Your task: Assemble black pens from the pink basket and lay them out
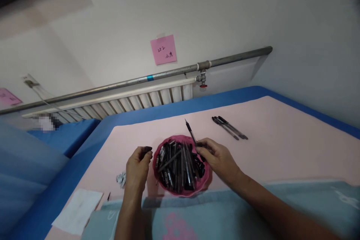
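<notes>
My right hand (221, 159) grips a pen (191, 132) between thumb and fingers. The pen is tilted, its bare writing tip pointing up and away from me, above the right rim of a pink basket (208, 178). Closed at the left side of the basket, my left hand (137, 168) pinches a small dark pen cap (148, 149). Many clear-barrelled pens and loose black parts (178, 165) fill the basket. On the pink cover to the right, several capped pens (229, 127) lie side by side.
A crumpled scrap (121, 179), a white paper sheet (78, 210) and a small dark piece (108, 196) lie at the left. A blue-green cloth (219, 213) covers the near edge. Behind the table are a radiator (146, 100), a metal pipe (180, 71) and a red-handled valve (203, 86).
</notes>
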Tool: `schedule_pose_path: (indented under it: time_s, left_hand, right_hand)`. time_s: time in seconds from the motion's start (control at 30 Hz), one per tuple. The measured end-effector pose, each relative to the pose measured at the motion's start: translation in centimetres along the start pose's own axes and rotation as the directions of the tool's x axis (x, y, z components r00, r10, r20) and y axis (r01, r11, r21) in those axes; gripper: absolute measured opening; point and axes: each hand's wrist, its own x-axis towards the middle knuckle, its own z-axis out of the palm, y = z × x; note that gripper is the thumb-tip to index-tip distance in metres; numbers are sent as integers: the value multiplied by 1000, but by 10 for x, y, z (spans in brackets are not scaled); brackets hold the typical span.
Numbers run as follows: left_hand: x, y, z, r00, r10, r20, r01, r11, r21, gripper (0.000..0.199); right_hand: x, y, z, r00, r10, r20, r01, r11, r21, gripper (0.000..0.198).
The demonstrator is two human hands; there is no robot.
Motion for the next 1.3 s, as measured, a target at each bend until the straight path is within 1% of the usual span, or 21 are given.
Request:
schedule_pose_path:
  time_s: [0.1,0.2,0.33,0.53,0.73,0.87,0.93,1.0,1.03,1.07,1.1,1.13,1.2,1.3]
  left_hand:
    - [2,-2,-1,999,-2,-36,1,1000,-21,21]
    - [2,-3,0,999,7,-42,-9,999,-36,18]
    - [1,-2,2,999,13,-29,-13,1000,-4,16]
    - [-3,0,6,1000,16,-2,-16,998,60,16]
    - [-10,3,11,995,90,43,-96,982,163,15]
    - [-11,4,13,991,113,74,-125,974,187,15]
    - [-13,5,13,991,114,70,-126,975,185,15]
    - [-16,8,15,991,110,80,-120,983,141,16]
    - [-19,11,17,989,102,105,-111,990,92,17]
    - [-22,13,20,986,94,140,-99,995,26,19]
    - [-26,16,23,975,81,205,-71,996,-58,21]
    - [-30,18,27,961,78,267,-42,990,-137,25]
    - [-38,22,35,928,71,365,15,974,-227,28]
    - [-46,24,45,897,42,440,112,942,-318,23]
  right_hand:
    - [0,0,0,1000,-15,-5,15,1000,-6,17]
    - [0,-1,1,1000,-3,-7,3,1000,2,17]
    - [0,-2,0,1000,15,-1,-15,1000,11,17]
    - [1,3,0,1000,11,-14,-11,1000,24,17]
    - [3,6,0,999,49,-20,-48,996,75,17]
    - [3,8,0,999,49,-21,-47,996,76,15]
    - [3,7,0,999,47,-27,-45,996,74,15]
    - [2,5,0,999,35,-20,-34,998,58,16]
    - [1,4,0,1000,21,-13,-21,999,39,16]
    - [0,2,1,1000,2,-3,-1,1000,13,16]
    - [-2,-1,1,1000,-26,15,26,999,-19,16]
    - [-3,-3,2,997,-61,45,63,997,-52,15]
    - [-6,-7,5,982,-133,134,148,983,-106,15]
    - [-10,-12,8,941,-207,268,252,957,-143,17]
